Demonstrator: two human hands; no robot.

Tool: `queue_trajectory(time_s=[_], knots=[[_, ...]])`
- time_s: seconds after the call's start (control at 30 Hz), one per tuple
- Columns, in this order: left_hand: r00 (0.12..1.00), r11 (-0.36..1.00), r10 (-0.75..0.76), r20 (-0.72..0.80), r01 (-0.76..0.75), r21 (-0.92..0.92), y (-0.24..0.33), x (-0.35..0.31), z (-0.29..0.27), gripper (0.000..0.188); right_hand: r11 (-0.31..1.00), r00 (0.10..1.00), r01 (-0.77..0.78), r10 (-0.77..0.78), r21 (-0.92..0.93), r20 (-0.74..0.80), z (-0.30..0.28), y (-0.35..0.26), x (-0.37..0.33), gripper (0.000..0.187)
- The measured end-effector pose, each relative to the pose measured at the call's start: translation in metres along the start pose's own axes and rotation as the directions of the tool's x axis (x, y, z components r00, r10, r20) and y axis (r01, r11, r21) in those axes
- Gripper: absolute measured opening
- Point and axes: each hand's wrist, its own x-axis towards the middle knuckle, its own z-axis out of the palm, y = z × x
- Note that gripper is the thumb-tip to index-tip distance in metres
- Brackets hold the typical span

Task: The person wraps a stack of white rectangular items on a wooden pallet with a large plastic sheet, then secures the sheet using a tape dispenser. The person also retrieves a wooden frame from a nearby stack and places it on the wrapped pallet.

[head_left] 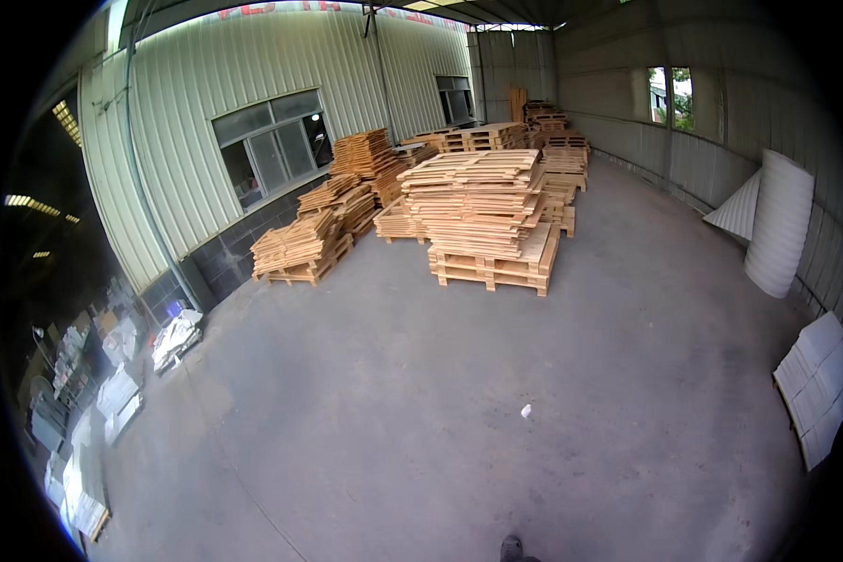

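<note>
Neither of my hands shows in the head view, so what they hold cannot be seen. The tip of a dark shoe [511,548] shows at the lower edge. Ahead of me stands a tall, uneven stack of light wooden panels [473,201] on wooden pallets [487,270]. Left of it, lower piles of wooden panels [295,248] lean a little beside the wall. A small white scrap [525,410] lies on the concrete floor [375,412] between me and the stack.
A corrugated metal wall [178,150] with a sliding window [276,150] runs along the left. White wrapped bundles [117,403] and a crumpled white heap [176,339] lie at the left. At the right stand a large white foam roll [777,225] and a pallet of white stacks [818,384].
</note>
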Motion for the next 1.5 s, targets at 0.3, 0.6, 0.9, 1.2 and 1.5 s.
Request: queue_trajectory(time_s=[0.3,0.6,0.9,1.2,1.5], knots=[[0.942,0.939,-0.327,0.073,0.332,-0.087,0.108,0.133,-0.003,0.041,0.893,0.920,0.375,-0.392,-0.249,-0.023,0.098,-0.573,0.225,0.025],[0.966,0.967,-0.251,0.060,0.253,-0.033,0.345,0.441,-0.090,0.038,0.894,0.882,0.446,-0.447,0.041,0.152,0.181,-0.825,0.306,0.025],[0.968,0.968,0.249,-0.027,-0.248,0.028,0.635,0.752,-0.174,0.040,0.973,0.999,-0.028,0.032,0.230,-0.011,0.211,-0.868,0.306,0.017],[0.996,0.965,-0.055,0.065,0.069,-0.253,0.772,0.878,-0.184,0.040,0.992,0.991,0.097,-0.104,-0.083,-0.082,0.270,-1.210,0.495,0.014],[0.978,0.957,-0.201,0.048,0.207,-0.204,0.919,1.066,-0.239,0.034,0.887,0.895,0.440,-0.445,-0.143,-0.009,0.421,-1.741,0.581,0.028]])
